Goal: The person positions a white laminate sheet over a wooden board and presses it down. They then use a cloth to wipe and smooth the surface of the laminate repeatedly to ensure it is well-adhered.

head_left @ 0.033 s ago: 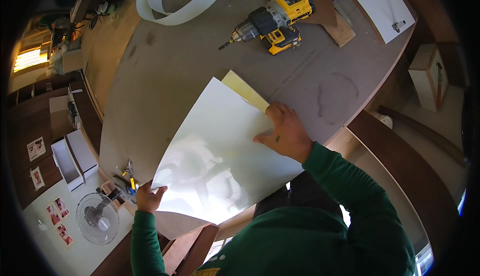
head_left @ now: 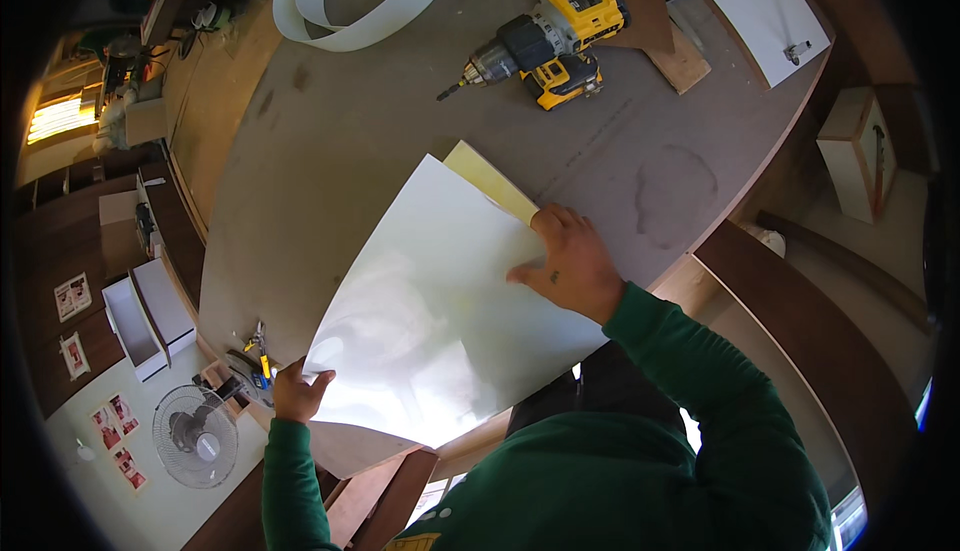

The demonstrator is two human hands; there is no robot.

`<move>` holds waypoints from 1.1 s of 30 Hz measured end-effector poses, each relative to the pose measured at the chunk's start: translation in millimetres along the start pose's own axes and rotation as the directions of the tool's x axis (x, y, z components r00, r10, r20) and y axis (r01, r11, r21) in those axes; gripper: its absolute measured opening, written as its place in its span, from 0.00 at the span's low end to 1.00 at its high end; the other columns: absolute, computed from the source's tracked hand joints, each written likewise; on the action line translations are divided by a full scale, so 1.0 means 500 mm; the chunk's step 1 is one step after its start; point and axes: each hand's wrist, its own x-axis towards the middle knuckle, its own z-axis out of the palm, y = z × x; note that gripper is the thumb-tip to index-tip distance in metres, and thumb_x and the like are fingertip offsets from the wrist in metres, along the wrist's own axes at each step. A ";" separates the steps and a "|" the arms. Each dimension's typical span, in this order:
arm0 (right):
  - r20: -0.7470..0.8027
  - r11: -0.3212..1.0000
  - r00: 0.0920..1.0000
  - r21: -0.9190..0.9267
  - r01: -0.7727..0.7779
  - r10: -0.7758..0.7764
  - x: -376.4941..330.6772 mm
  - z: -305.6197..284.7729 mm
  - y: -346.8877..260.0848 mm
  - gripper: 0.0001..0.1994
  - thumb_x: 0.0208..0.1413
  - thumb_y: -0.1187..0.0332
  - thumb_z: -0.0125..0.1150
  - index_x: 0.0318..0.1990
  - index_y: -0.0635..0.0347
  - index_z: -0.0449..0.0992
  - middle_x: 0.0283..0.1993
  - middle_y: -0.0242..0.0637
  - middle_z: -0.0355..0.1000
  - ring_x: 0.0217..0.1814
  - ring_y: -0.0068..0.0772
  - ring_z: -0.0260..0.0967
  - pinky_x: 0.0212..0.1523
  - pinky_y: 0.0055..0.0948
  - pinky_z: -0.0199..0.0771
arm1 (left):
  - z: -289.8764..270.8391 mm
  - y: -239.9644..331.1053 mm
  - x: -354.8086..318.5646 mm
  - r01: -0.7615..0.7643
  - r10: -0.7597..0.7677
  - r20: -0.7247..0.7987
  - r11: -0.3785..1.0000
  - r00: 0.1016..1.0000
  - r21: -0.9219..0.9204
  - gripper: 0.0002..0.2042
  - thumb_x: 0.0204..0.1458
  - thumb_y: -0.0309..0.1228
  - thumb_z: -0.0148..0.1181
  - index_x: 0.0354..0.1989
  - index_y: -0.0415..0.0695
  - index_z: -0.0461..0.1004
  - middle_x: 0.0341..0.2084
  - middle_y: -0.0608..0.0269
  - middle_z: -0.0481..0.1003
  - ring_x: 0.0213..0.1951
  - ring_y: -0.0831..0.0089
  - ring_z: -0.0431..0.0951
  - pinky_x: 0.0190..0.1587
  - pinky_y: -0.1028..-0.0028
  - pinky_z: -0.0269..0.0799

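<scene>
A glossy white sheet (head_left: 450,291) lies over the near part of the worktable, gently curved and reflecting light. My left hand (head_left: 299,393) pinches its near-left corner, thumb on top and the other fingers partly hidden beyond the edge. At the right edge, my right hand (head_left: 570,261) grips the sheet with the thumb spread across its face and the fingers over the side. From under the sheet's far edge a pale yellow strip (head_left: 490,181) sticks out, reaching to my right fingertips. Whether that strip is a separate piece cannot be told.
A yellow-and-black cordless drill (head_left: 545,41) lies beyond the sheet on the grey-brown worktable (head_left: 290,171). A coiled white band (head_left: 360,31) rests at the far edge, brown and white boards (head_left: 750,11) at far right. Pliers (head_left: 260,346) are near my left hand; a fan (head_left: 195,436) stands farther left.
</scene>
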 end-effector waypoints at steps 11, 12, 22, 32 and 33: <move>-0.013 0.996 0.999 -0.074 0.052 -0.053 0.038 0.060 0.066 0.22 0.43 0.61 0.81 0.38 0.62 0.73 0.38 0.42 0.72 0.39 0.51 0.72 0.39 0.44 0.71 | 0.020 0.010 0.134 -0.106 0.113 0.078 0.991 0.991 -0.086 0.31 0.42 0.34 0.76 0.56 0.38 0.75 0.42 0.48 0.84 0.46 0.52 0.85 0.53 0.61 0.79; -0.016 0.995 0.998 -0.080 0.055 -0.056 0.040 0.064 0.070 0.22 0.43 0.60 0.81 0.38 0.62 0.74 0.38 0.42 0.72 0.38 0.50 0.72 0.39 0.44 0.71 | 0.019 0.019 0.147 -0.128 0.137 0.081 0.986 0.987 -0.107 0.31 0.42 0.34 0.76 0.56 0.38 0.75 0.42 0.48 0.84 0.46 0.54 0.85 0.54 0.61 0.79; -0.002 0.991 0.999 -0.127 0.051 -0.051 0.043 0.078 0.070 0.19 0.46 0.61 0.78 0.39 0.60 0.77 0.40 0.39 0.73 0.42 0.45 0.76 0.45 0.42 0.74 | 0.022 0.184 0.305 -0.392 0.381 0.152 0.919 0.912 0.049 0.27 0.42 0.39 0.79 0.49 0.38 0.80 0.44 0.49 0.83 0.44 0.55 0.83 0.51 0.65 0.77; -0.024 0.995 0.998 -0.077 0.061 -0.063 0.040 0.082 0.087 0.19 0.45 0.61 0.79 0.39 0.61 0.77 0.41 0.39 0.74 0.42 0.46 0.75 0.45 0.43 0.74 | 0.034 0.312 0.384 -0.583 0.589 0.053 0.807 0.806 -0.095 0.28 0.42 0.46 0.81 0.45 0.38 0.81 0.31 0.57 0.81 0.32 0.65 0.77 0.41 0.68 0.75; -0.026 0.995 0.997 -0.076 0.068 -0.070 0.038 0.083 0.091 0.19 0.45 0.60 0.79 0.39 0.61 0.77 0.41 0.40 0.74 0.42 0.47 0.75 0.45 0.43 0.74 | 0.031 0.319 0.388 -0.520 0.524 0.120 0.851 0.843 -0.069 0.27 0.42 0.44 0.81 0.45 0.38 0.81 0.30 0.58 0.81 0.31 0.67 0.77 0.39 0.69 0.74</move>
